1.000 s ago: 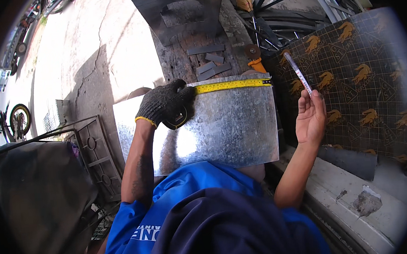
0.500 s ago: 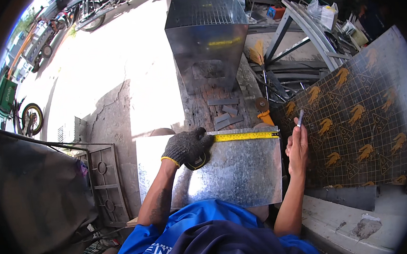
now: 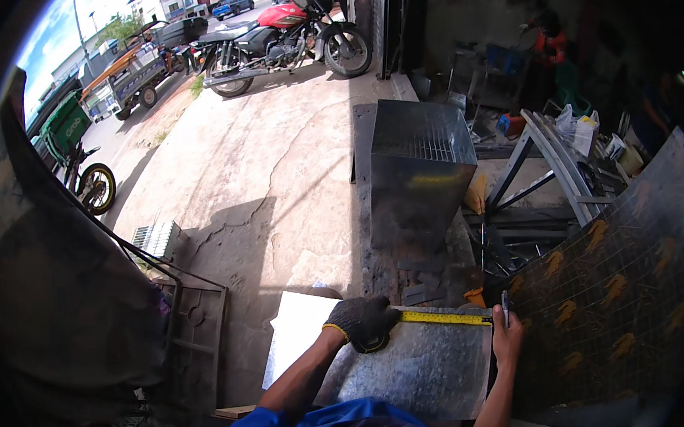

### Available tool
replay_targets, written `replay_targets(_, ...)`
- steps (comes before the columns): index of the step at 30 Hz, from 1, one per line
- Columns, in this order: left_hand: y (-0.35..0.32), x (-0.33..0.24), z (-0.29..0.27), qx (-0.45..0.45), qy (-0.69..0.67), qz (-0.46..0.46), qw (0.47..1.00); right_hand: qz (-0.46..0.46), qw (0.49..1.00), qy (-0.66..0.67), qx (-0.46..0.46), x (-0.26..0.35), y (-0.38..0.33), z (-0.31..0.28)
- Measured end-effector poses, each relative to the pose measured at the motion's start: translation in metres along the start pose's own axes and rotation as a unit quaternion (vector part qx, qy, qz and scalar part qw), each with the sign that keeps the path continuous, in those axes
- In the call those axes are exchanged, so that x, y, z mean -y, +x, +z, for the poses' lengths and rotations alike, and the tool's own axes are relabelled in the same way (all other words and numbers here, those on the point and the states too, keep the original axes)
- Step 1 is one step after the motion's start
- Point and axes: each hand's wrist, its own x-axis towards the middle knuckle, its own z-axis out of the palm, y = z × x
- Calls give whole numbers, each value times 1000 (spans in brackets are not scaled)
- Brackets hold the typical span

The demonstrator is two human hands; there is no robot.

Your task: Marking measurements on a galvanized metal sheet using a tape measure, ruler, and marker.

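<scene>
Galvanised metal, flat and mottled grey with a dull sheen, makes up the rectangular steel sheet [image 3: 416,367] under both hands. Its left part [image 3: 298,327] glares white in sunlight. The left hand [image 3: 363,323], in a dark knitted glove with a yellow cuff, is closed over the case of a yellow tape measure [image 3: 443,317], pressing it onto the sheet's far edge. From that grip the thin yellow blade runs straight to the right along the edge, ending at the bare right hand [image 3: 507,334]. The right hand's fingers pinch a slim pen-like marker [image 3: 505,308] held upright, its tip at the blade's end (whether it touches the metal cannot be told). Beyond the left grip stands a tall boxy sheet-metal duct [image 3: 419,176] with a wire grid on top. Right of the right hand leans a dark wire-mesh panel with orange shapes [image 3: 618,305].
</scene>
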Motion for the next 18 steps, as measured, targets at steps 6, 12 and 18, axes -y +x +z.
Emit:
replay_targets(6,18,23,22,19,-1,-13,1000,16,1000,18,5,4,-2,8)
replay_targets(12,15,21,17,30,-17,-33,999,-22,1000,18,-9,-1,0,15)
replay_targets(18,5,7,-1,4,-61,-36,997,13,1000,18,15,-3,1,9)
